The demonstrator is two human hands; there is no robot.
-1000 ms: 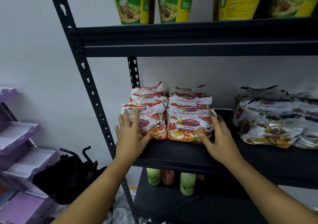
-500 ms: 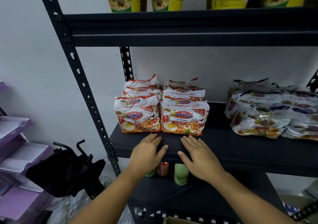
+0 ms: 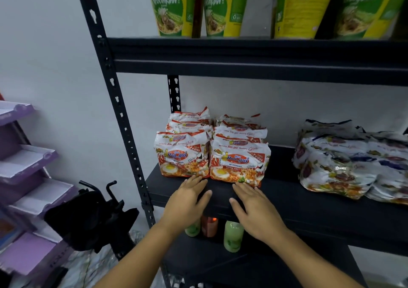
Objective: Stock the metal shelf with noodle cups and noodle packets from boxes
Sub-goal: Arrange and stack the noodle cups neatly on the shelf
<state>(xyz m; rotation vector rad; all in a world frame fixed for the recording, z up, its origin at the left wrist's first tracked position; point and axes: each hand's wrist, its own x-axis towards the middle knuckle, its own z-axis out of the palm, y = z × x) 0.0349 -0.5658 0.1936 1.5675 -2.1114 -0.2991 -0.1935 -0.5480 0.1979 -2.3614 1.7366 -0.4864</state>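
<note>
Two stacks of red-and-white noodle packets [image 3: 212,153] stand side by side at the left of the black metal shelf's [image 3: 298,201] middle board. My left hand [image 3: 187,201] lies flat, fingers straight, just in front of the left stack, fingertips at its lower edge. My right hand [image 3: 254,208] is spread the same way before the right stack, fingertips touching its bottom edge. Neither hand holds anything. Tall green-and-yellow noodle cups [image 3: 218,7] line the board above.
A heap of blue-and-white noodle packets [image 3: 353,159] fills the right of the same board. Bottles [image 3: 233,235] stand on the board below. Left of the shelf are purple stacked trays [image 3: 28,164] and a black object [image 3: 92,217] on the floor.
My hands let go of the sides of the two packet stacks and drew back to the front of the board, now flat before them. The view tilted up slightly.
</note>
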